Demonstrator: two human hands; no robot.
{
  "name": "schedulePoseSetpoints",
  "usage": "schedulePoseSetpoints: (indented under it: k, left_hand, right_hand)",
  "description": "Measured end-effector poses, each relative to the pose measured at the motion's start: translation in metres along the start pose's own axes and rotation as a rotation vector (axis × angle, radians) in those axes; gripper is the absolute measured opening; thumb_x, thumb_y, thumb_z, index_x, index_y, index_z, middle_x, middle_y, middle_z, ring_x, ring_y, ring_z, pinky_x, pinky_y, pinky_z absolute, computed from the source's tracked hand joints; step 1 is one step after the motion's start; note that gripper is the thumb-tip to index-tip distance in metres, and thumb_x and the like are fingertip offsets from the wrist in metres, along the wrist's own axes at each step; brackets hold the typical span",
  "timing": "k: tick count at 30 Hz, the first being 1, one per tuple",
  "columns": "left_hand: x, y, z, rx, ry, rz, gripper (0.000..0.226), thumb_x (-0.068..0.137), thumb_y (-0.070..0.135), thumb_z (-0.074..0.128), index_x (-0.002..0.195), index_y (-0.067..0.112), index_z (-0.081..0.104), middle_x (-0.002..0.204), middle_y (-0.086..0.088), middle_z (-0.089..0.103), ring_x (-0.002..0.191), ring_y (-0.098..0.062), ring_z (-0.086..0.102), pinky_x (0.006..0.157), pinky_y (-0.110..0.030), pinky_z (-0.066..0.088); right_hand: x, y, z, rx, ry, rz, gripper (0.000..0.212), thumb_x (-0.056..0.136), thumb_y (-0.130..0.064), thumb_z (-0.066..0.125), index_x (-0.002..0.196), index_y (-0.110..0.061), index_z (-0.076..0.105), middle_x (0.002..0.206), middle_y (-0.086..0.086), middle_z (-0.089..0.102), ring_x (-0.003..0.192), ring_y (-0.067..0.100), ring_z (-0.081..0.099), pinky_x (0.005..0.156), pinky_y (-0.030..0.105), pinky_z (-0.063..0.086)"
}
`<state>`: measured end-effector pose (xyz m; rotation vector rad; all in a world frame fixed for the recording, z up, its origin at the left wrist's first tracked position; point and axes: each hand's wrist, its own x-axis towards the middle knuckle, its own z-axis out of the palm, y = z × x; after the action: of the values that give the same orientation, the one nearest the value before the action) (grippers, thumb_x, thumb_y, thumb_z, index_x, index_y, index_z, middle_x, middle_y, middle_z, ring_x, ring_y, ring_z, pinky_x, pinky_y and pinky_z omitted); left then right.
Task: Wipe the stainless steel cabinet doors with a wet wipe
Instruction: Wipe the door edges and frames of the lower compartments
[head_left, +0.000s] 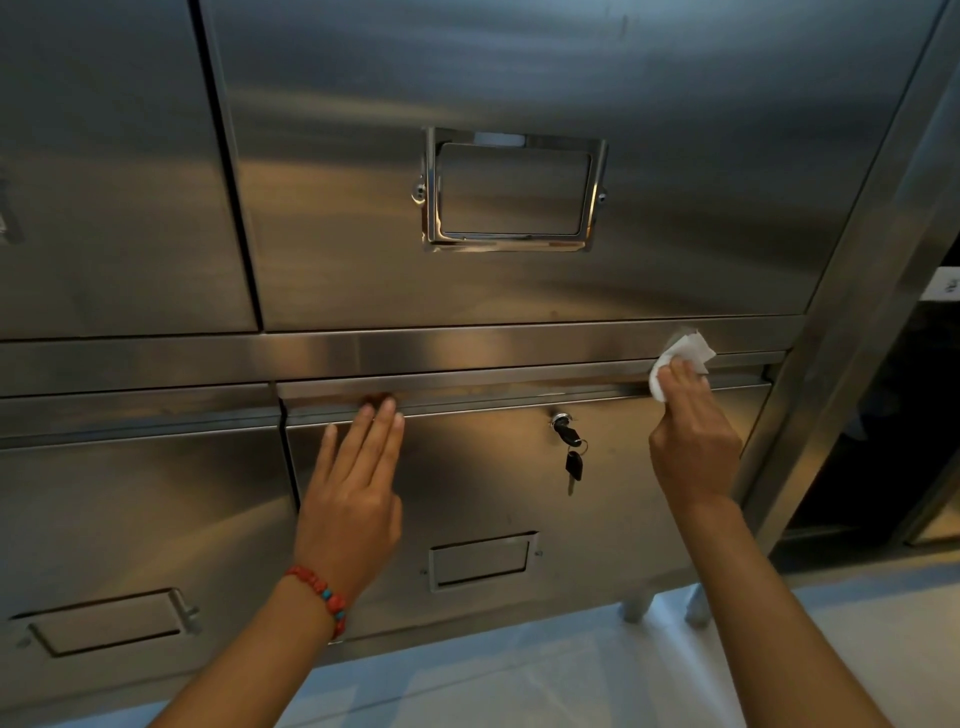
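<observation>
Pressing at the right end of the horizontal handle rail (519, 376), the wet wipe (680, 358) is gripped by the right hand (693, 441); the rail runs leftward toward the flat, released left hand (353, 499)

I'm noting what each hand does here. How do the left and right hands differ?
The left hand lies flat and open on the lower door, fingers straight, holding nothing; the right hand is curled around a white wipe. The left wrist wears a red beaded bracelet; the right wrist is bare. The left fingertips reach the door's top lip near its left end, the right works near its right end. Both touch the same door.
</observation>
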<state>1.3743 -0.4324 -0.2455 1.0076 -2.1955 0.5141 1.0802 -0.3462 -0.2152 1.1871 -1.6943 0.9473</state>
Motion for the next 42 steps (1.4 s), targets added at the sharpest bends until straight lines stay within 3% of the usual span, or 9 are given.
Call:
schedulePoseSetpoints:
  k: [4,7,10,16,21,27,32,36,42]
  left_hand:
    - [0.000,0.000,0.000,-0.007,-0.012,-0.007,0.062,0.073,0.011,0.033,0.131,-0.004,0.048,0.140,-0.019,0.044,0.130,-0.032,0.041,0.112,-0.043,0.017]
    - [-0.001,0.000,-0.001,-0.010,-0.017,-0.009,0.062,0.073,0.011,0.034,0.131,-0.004,0.048,0.140,-0.019,0.044,0.130,-0.032,0.041,0.112,-0.042,0.016]
    - [-0.001,0.000,-0.001,-0.015,-0.006,-0.008,0.064,0.067,0.004,0.046,0.131,-0.004,0.049,0.139,-0.019,0.045,0.129,-0.033,0.041,0.112,-0.042,0.015]
    - [-0.001,0.000,-0.001,-0.033,-0.009,-0.013,0.072,0.060,-0.004,0.065,0.130,-0.005,0.049,0.139,-0.020,0.045,0.129,-0.033,0.042,0.112,-0.043,0.016]
    - [-0.001,0.000,-0.002,-0.029,-0.028,-0.011,0.062,0.072,0.011,0.034,0.131,-0.004,0.048,0.140,-0.019,0.044,0.129,-0.032,0.041,0.112,-0.042,0.015]
    - [0.000,0.001,-0.003,-0.034,-0.036,-0.020,0.063,0.072,0.012,0.033,0.131,-0.004,0.048,0.140,-0.019,0.043,0.130,-0.032,0.041,0.112,-0.042,0.015]
    - [0.000,0.000,-0.005,-0.037,-0.041,-0.021,0.063,0.073,0.012,0.032,0.131,-0.004,0.048,0.140,-0.019,0.044,0.129,-0.033,0.042,0.112,-0.042,0.016]
    - [0.001,0.000,-0.004,-0.035,-0.018,-0.012,0.062,0.070,0.009,0.038,0.130,-0.004,0.048,0.139,-0.019,0.045,0.129,-0.034,0.042,0.112,-0.042,0.015]
    - [-0.001,0.000,0.001,-0.040,-0.005,-0.016,0.062,0.073,0.013,0.032,0.131,-0.004,0.048,0.139,-0.019,0.044,0.130,-0.031,0.040,0.112,-0.042,0.015]
  right_hand:
    - [-0.001,-0.010,0.003,0.039,0.043,0.026,0.042,0.066,0.024,0.069,0.106,0.014,0.064,0.108,0.031,0.062,0.099,0.044,0.062,0.078,0.055,0.053]
    - [-0.003,-0.019,0.004,0.064,0.030,-0.070,0.045,0.062,0.027,0.068,0.105,0.013,0.065,0.108,0.031,0.063,0.098,0.044,0.063,0.075,0.055,0.055]
    - [-0.003,-0.016,0.003,0.066,0.024,-0.118,0.047,0.060,0.028,0.068,0.105,0.012,0.066,0.108,0.030,0.063,0.099,0.043,0.063,0.073,0.054,0.056]
    - [-0.003,-0.019,0.004,0.074,0.057,0.006,0.042,0.064,0.027,0.067,0.105,0.014,0.065,0.108,0.031,0.063,0.100,0.044,0.062,0.074,0.055,0.056]
    - [-0.005,-0.017,0.004,0.085,0.027,-0.085,0.046,0.062,0.026,0.070,0.106,0.012,0.065,0.108,0.030,0.063,0.099,0.043,0.063,0.071,0.054,0.056]
    - [-0.006,-0.029,0.007,0.117,0.058,-0.019,0.044,0.063,0.026,0.069,0.105,0.013,0.065,0.108,0.031,0.063,0.100,0.044,0.062,0.075,0.055,0.055]
    - [-0.006,-0.017,0.004,0.103,0.028,-0.111,0.047,0.062,0.027,0.068,0.106,0.011,0.065,0.110,0.029,0.063,0.099,0.042,0.063,0.074,0.054,0.056]
    - [-0.003,-0.005,0.001,0.097,0.065,0.057,0.039,0.068,0.025,0.066,0.106,0.013,0.065,0.108,0.029,0.063,0.098,0.043,0.063,0.072,0.054,0.056]
    - [-0.006,-0.007,0.007,0.109,0.049,-0.042,0.042,0.066,0.024,0.068,0.106,0.011,0.066,0.109,0.028,0.064,0.099,0.042,0.063,0.074,0.052,0.056]
